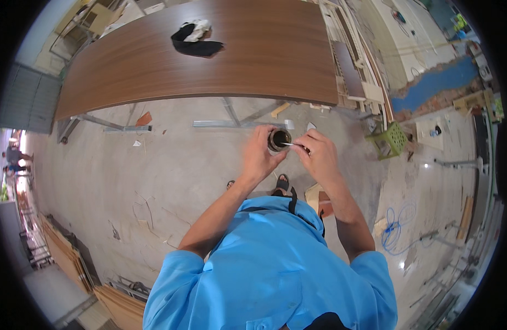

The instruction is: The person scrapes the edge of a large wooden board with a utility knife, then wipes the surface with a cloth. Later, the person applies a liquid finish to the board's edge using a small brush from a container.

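Observation:
My left hand (258, 157) is wrapped round a small round jar (279, 139) with dark contents, its open mouth turned up toward me. Between the fingers of my right hand (318, 154) is the end of a thin, light-coloured stick or spoon handle (287, 144). Its other end reaches over the jar's rim into the dark inside, so the tip is hidden. Both hands are in front of my body, short of the table's near edge.
Ahead stands a long brown wood-grain table (253, 66) on metal legs, with a black and white cloth (196, 38) on top. Wood strips (355, 55) lie along its right side. A green plastic stool (389, 140) and a coiled blue hose (392, 226) are to the right. Boards (66, 250) lean at lower left.

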Demonstrator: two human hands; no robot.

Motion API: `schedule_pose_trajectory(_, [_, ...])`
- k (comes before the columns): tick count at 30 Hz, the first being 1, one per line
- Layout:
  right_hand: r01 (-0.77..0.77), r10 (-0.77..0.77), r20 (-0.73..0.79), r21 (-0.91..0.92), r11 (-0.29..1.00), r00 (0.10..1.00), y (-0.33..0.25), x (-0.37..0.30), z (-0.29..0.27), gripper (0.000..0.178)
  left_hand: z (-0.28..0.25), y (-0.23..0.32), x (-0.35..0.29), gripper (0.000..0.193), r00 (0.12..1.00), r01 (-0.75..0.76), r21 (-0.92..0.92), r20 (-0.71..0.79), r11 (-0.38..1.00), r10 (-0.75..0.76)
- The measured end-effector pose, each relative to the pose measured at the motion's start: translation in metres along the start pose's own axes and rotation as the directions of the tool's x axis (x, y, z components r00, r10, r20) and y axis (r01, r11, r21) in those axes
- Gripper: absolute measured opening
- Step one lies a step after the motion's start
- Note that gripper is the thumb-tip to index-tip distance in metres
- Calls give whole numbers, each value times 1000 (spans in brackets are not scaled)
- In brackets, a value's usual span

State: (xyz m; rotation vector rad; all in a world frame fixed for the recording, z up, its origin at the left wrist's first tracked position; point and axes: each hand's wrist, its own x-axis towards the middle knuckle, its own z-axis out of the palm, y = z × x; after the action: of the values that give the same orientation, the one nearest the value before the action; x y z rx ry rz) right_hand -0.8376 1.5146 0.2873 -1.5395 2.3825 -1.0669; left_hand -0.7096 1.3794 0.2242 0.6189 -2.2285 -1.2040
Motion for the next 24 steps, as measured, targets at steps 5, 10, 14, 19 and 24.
schedule_pose_trajectory(5, [38, -44, 70, 73, 997, 997, -18, 30, 8, 16, -23, -17, -9, 59, 990, 74, -71, -112, 995, -81])
schedule_pose_trajectory(10, [-100, 81, 144, 131, 986, 986, -21, 113, 43, 17, -71, -43, -24, 60, 942, 170, -48, -285, 984, -177])
schedule_pose_trajectory(14, [148, -143, 195, -14, 989, 970, -1, 257, 166, 18, -110, -74, -45, 61, 885, 275, 32, -398, 961, -240])
schedule_pose_trajectory(19, [167, -197, -170, -176, 970, 966, 44, 387, 330, 29, -142, -110, -72, 60, 785, 398, -92, -481, 913, -390])
schedule_pose_trajectory(24, [141, -128, 164, -69, 988, 978, 97, 336, 285, 19, -164, -133, -84, 61, 715, 475, -191, -485, 859, -503])
